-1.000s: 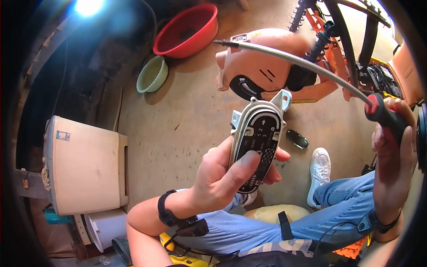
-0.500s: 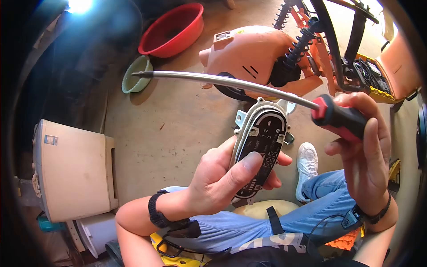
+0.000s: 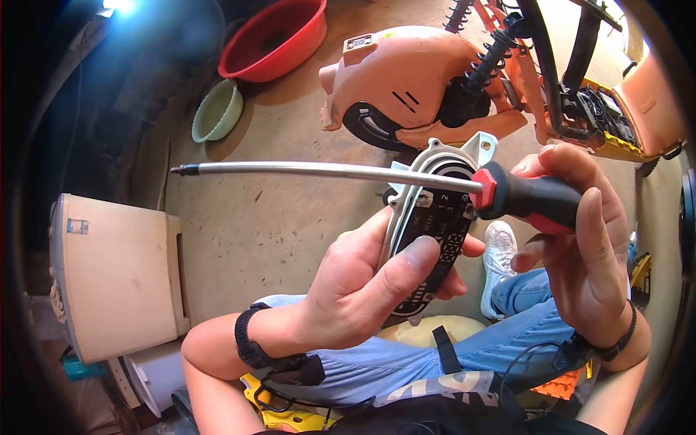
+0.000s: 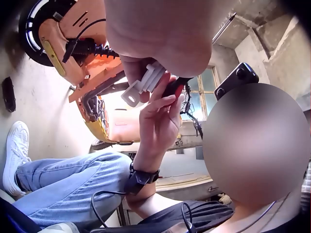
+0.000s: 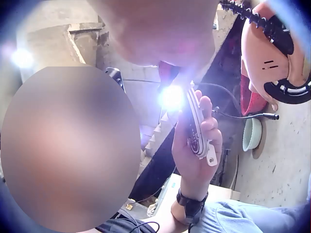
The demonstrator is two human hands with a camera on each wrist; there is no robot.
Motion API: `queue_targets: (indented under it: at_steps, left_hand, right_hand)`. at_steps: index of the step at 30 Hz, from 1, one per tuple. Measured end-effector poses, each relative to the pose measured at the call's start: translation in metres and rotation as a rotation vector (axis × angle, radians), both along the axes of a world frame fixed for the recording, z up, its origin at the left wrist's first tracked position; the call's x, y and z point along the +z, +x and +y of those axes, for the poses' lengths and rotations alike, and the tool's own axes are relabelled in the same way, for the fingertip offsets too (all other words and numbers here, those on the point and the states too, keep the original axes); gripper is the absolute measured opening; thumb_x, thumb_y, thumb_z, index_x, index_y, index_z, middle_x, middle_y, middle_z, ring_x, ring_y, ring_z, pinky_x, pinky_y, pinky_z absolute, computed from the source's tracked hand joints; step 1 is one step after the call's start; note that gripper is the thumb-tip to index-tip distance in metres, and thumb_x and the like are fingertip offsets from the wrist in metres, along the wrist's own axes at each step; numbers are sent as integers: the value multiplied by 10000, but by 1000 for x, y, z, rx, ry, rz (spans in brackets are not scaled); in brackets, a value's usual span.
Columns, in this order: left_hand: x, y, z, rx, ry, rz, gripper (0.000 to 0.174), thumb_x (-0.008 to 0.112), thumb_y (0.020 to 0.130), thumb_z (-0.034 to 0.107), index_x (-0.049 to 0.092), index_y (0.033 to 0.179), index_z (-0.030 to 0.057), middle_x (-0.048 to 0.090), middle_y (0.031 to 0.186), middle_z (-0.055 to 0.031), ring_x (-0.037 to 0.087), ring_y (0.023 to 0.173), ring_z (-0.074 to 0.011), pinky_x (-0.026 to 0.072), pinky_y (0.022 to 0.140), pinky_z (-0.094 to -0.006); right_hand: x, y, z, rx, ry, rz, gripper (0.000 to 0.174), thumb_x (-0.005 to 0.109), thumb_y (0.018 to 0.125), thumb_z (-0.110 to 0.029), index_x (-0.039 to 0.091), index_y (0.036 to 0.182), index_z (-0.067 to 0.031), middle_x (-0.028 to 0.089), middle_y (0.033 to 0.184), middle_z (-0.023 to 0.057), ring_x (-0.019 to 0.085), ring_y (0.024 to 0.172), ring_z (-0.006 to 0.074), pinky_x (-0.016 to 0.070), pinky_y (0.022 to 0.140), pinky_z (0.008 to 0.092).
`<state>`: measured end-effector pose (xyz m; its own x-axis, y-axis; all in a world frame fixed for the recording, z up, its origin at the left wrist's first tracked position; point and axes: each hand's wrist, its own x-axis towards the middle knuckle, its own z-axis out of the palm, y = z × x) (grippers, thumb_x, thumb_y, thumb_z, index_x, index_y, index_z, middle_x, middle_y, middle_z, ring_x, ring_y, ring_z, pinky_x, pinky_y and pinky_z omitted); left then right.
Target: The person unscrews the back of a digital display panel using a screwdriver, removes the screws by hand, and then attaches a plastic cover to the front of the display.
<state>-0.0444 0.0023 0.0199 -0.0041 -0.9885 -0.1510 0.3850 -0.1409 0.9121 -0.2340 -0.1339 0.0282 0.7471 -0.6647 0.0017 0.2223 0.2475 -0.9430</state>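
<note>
In the head view my left hand [image 3: 351,290] grips an oval instrument display [image 3: 438,217], thumb across its black face and fingers behind it. The face carries numerals and the word READY; light-coloured mounting lugs stick out from its rim. My right hand [image 3: 591,243] holds a long screwdriver [image 3: 533,199] by its black and red handle. Its steel shaft points left and passes in front of the display's upper end, the tip well out beyond it. The left wrist view shows a lug [image 4: 131,96] of the display close by the right hand's fingers. In the right wrist view the display [image 5: 195,121] is seen edge-on.
An orange vehicle body part [image 3: 406,72] with black shock absorbers [image 3: 487,69] stands ahead. A red basin [image 3: 308,43] and a pale green bowl [image 3: 219,112] lie at the back left. On the left is a cream box [image 3: 119,279]. A yellow-edged case [image 3: 616,145] sits at right.
My right hand has brought the screwdriver leftward and down, so its shaft now crosses in front of the display. The left hand keeps its hold on the display, and the head view has shifted slightly.
</note>
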Motion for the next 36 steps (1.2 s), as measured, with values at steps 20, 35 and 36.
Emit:
queue_targets:
  at_steps: [20, 35, 36]
  left_hand:
    - [-3, 2, 0, -63, -17, 33, 421, 453, 1057, 214, 366, 1388, -32, 583, 1262, -137, 608, 943, -106, 509, 873, -280]
    - [-6, 3, -2, -17, 9, 23, 444, 551, 1010, 80, 382, 1413, -1, 604, 1290, -133, 628, 966, -111, 519, 891, -281]
    - [-6, 3, -2, -13, 16, 32, 447, 548, 1009, 68, 377, 1417, 0, 604, 1290, -131, 626, 969, -110, 518, 891, -279]
  right_hand:
    - [1, -2, 1, -11, -15, 6, 552, 394, 1051, -407, 385, 1399, 21, 518, 1251, 181, 625, 1156, 241, 635, 654, 230]
    - [2, 0, 2, -48, -12, 40, 566, 415, 1046, -414, 392, 1408, 20, 528, 1251, 170, 614, 1174, 244, 630, 638, 230]
    - [2, 0, 3, -55, -15, 52, 568, 419, 1045, -417, 393, 1408, 19, 529, 1255, 168, 613, 1176, 244, 628, 635, 231]
